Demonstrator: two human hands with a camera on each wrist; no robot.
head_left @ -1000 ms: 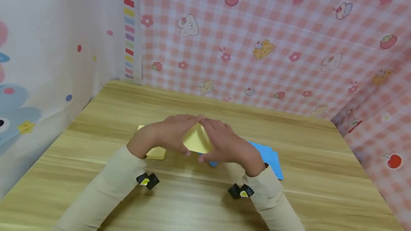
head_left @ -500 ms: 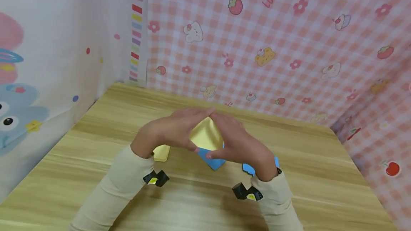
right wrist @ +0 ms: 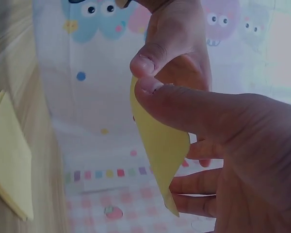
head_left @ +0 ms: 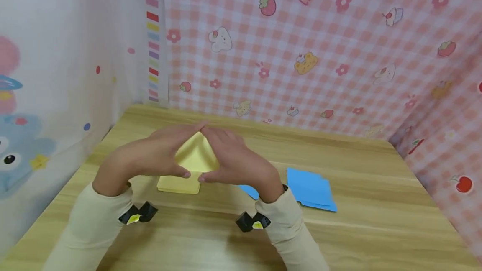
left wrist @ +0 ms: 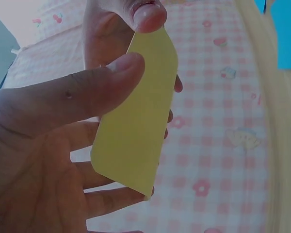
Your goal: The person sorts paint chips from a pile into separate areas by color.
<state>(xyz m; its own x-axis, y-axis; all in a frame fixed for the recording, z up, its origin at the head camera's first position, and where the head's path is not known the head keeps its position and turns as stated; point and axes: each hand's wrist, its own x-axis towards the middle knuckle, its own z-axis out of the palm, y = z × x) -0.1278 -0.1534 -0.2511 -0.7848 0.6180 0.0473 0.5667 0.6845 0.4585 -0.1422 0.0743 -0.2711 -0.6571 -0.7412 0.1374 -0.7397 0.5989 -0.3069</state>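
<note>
A thin yellow card [head_left: 197, 154], bent into a slight curve, is held raised above the table by both hands. My left hand [head_left: 150, 149] pinches its left side, thumb on the near face and fingers behind. On the other side my right hand [head_left: 241, 162] grips it the same way, and the fingertips of both hands meet at the top. In the left wrist view the card [left wrist: 136, 116] shows a plain face with cut corners. Below the hands lies a small yellow stack of cards [head_left: 178, 185], partly covered from above by the left hand.
Several overlapping blue cards [head_left: 310, 189] lie on the wooden table [head_left: 361, 237] to the right. Another blue piece [head_left: 249, 191] peeks out beneath the right wrist. A pink checked cloth [head_left: 286, 32] hangs behind the table, and a white patterned cloth [head_left: 67, 78] at the left.
Both hands have carried the yellow card left, from over the middle blue piece to above the yellow stack. The blue cards at the right are now uncovered. The head view has shifted slightly.
</note>
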